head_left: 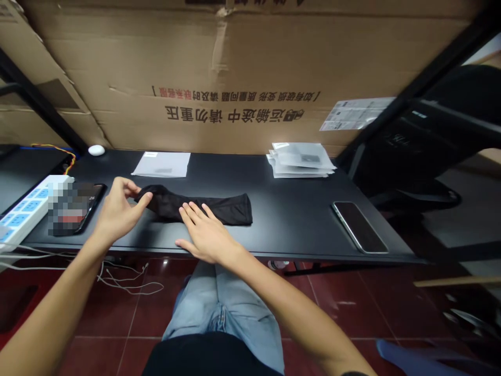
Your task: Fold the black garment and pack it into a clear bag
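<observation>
A black sock [219, 208] lies stretched out along the black table [297, 219], its left end raised slightly. My left hand [117, 209] pinches that left end between thumb and fingers. My right hand [203, 232] lies flat with fingers stretched out, pressing on the middle of the sock near the table's front edge.
A flat clear bag [162, 164] lies behind the sock, and a stack of several such bags [299, 159] sits at the back right. A phone [359, 226] lies at the right front, another phone [84, 206] and a white power strip [23, 209] at the left. A cardboard wall [250, 78] stands behind.
</observation>
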A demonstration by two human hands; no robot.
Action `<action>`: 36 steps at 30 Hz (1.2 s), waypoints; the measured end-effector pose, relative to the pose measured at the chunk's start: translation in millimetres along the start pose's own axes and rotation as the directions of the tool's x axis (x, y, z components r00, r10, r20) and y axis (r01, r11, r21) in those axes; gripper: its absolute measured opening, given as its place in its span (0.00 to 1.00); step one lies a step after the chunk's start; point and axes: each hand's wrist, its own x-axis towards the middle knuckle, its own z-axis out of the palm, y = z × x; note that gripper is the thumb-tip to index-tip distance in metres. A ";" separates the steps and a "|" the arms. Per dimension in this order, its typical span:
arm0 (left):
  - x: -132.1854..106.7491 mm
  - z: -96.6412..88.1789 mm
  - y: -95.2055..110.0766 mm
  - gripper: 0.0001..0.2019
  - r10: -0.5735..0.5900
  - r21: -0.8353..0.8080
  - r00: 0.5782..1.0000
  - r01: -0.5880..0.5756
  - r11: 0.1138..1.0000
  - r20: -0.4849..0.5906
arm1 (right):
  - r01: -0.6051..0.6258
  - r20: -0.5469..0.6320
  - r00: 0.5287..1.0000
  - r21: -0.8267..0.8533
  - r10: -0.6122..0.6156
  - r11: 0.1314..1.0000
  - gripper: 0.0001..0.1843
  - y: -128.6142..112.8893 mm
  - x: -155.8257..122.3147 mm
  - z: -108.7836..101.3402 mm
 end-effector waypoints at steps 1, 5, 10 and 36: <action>0.2 2.8 9.4 0.21 0.032 -0.018 0.999 -0.032 0.999 -0.018 | 0.001 -0.002 1.000 -0.001 -0.001 1.000 0.47 -2.4 2.9 1.2; -3.4 26.2 50.6 0.19 0.186 -0.134 0.983 -0.184 0.974 0.002 | 0.040 -0.035 0.999 -0.001 -0.040 0.999 0.48 -6.3 7.5 -1.8; -15.7 62.2 73.6 0.12 0.454 -0.140 0.884 -0.438 0.888 0.113 | 0.050 -0.180 0.982 -0.028 -0.055 0.998 0.25 17.3 -20.0 -22.1; -42.9 56.1 42.3 0.23 0.088 0.217 0.953 -0.155 0.964 0.290 | 0.022 -0.061 0.998 0.056 -0.019 0.998 0.32 39.2 -68.7 -37.0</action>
